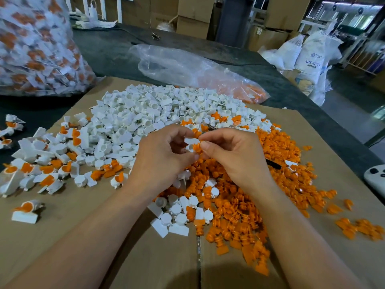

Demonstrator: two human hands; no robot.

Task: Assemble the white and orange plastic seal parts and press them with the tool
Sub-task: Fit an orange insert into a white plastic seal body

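White part [191, 141] pinched by L hand [164, 157] fingers [181, 131], orange part [197, 147] by R hand [235, 156]; sack [310, 57]: "ABS RESIN".

Warehouse or factory floor, stacked cardboard boxes [193, 15], resin sacks [310, 55], bulk-bagged plastic seals [35, 49]

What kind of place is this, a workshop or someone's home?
Most likely a small factory or warehouse: stacked cardboard boxes at the back, white resin sacks on the floor, and a big clear bag stuffed with white-and-orange seals.
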